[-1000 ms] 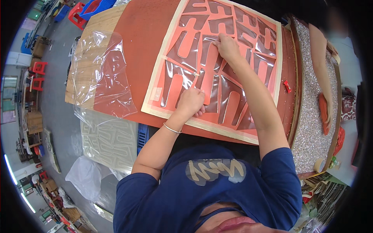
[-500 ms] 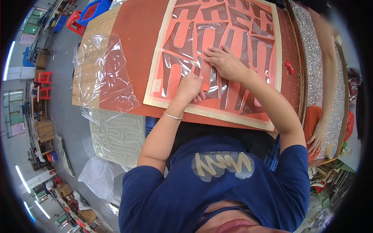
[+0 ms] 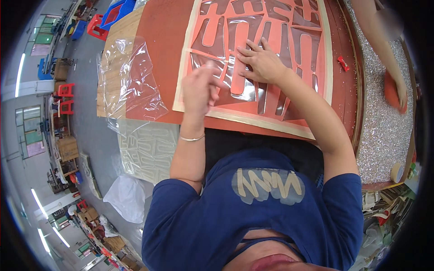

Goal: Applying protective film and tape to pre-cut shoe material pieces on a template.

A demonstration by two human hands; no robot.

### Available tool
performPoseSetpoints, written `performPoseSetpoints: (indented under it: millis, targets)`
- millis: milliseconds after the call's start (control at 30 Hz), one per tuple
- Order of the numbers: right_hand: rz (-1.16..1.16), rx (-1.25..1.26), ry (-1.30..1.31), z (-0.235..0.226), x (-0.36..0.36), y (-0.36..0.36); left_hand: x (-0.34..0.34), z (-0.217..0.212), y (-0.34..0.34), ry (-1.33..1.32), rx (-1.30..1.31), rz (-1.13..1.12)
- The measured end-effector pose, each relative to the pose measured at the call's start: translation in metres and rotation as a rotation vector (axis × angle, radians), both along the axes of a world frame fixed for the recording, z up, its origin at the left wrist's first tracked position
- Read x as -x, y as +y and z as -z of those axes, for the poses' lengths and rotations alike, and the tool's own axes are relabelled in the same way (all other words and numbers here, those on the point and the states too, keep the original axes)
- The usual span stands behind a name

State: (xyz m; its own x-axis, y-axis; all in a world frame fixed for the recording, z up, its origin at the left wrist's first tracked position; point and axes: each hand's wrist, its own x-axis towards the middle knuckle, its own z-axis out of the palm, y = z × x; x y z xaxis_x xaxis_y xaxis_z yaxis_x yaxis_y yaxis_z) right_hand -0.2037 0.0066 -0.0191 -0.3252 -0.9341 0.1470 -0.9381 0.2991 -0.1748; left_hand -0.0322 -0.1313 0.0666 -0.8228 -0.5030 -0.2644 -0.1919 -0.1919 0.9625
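Note:
A coral-pink cut-out template (image 3: 237,117) with a cream taped border (image 3: 266,122) lies on the reddish-brown work surface. Its long rounded shapes are surrounded by dark openings, with glossy clear plastic film (image 3: 247,92) showing among them. My right hand (image 3: 263,64) rests palm down on the template, fingers spread and holding nothing. Above the template's near left corner, my left hand (image 3: 199,92) is raised, with fingers partly bent and smeared by motion; whether it holds anything cannot be made out.
A loose clear plastic sheet (image 3: 131,86) drapes over the table's left edge. Below it lies a pale sheet with outlined shapes (image 3: 147,151). A small red object (image 3: 343,63) sits right of the template. Another person's arm (image 3: 384,49) reaches over the glittery surface (image 3: 375,135).
My left hand has lifted off the template and moved left. My right hand stays on it, fingers more spread. The other person's hand and the orange-red piece beneath it have moved farther away.

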Motion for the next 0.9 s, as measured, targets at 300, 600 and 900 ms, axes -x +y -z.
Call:
performPoseSetpoints:
  millis: [300, 600, 900]
  targets:
    - [-0.001, -0.203, 0.059, -0.016, -0.007, -0.010, -0.025, 0.065, 0.031, -0.025, 1.269, 0.330]
    - [0.313, -0.202, 0.197, 0.007, 0.015, -0.053, -0.032, 0.066, 0.080, -0.067, 1.385, 0.448]
    - [0.195, -0.347, 0.142, -0.014, 0.000, -0.040, -0.021, 0.068, 0.077, -0.105, 1.430, 0.525]
